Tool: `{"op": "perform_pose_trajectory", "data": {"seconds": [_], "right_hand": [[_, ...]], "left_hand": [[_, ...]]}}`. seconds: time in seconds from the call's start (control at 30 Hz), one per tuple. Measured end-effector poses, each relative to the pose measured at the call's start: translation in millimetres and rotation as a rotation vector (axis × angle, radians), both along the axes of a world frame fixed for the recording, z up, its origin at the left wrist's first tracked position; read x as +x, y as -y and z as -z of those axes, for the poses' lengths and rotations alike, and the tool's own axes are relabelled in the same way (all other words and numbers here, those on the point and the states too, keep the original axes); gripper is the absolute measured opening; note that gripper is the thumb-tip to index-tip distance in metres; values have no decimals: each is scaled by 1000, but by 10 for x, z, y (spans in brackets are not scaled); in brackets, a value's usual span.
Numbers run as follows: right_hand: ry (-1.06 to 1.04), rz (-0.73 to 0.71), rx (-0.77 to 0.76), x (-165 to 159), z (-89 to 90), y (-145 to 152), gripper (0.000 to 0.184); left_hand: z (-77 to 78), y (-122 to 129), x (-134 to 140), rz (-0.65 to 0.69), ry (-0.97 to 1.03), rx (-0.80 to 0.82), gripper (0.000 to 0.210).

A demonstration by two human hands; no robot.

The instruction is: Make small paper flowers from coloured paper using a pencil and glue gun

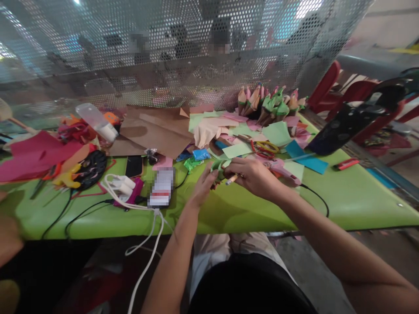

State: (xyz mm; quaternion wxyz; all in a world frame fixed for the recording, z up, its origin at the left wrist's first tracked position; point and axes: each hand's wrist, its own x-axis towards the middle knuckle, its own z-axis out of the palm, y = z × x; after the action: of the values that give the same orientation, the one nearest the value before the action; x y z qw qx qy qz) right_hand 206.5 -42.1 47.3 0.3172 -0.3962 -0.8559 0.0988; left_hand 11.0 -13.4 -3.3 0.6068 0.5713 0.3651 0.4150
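Note:
My left hand [205, 182] is closed round a small folded piece of green paper [220, 165], held just above the near part of the green table. Its lower part looks brownish and is partly hidden by my fingers. My right hand [253, 174] meets it from the other side, fingers bent at the paper's edge. A cigarette [231, 179] sticks out from between the right fingers, pointing left. Behind my right hand, a pink glue gun [283, 171] rests on the table with its black cord running right.
Paper cones [275, 107] stand in a bunch at the back. Brown paper [157, 128] and coloured scraps spread before a perforated metal screen [183, 65]. A phone [161, 187], white chargers [124, 185] and cables lie left; a black bottle [343, 122] and red lighter [347, 164] lie right. Another person's arm [9, 235] shows far left.

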Motion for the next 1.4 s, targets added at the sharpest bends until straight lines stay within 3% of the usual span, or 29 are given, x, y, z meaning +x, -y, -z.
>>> {"op": "perform_pose_trajectory", "data": {"seconds": [0.2,0.5,0.6,0.7,0.87,1.2,1.4], "right_hand": [[-14,-4,101,9,54,21,21],[-328,24,-88,92,12,74,11],[-513,76,-180,128,-75,143,31],[-668,132,-180,134,-150,225,52],[-790,123,-292,72,-164,298,59],[-797,61,-346,-22,-11,214,53],[-593,121,-137,49,-105,278,53]], "left_hand": [[3,-10,-19,-6,-93,64,43],[-9,2,-59,-15,-99,122,40],[-24,11,-63,3,-99,124,44],[-20,16,-72,9,-116,110,46],[-5,18,-85,16,-126,115,44],[-27,10,-61,10,-123,88,43],[-21,14,-60,-18,-127,102,45]]}}
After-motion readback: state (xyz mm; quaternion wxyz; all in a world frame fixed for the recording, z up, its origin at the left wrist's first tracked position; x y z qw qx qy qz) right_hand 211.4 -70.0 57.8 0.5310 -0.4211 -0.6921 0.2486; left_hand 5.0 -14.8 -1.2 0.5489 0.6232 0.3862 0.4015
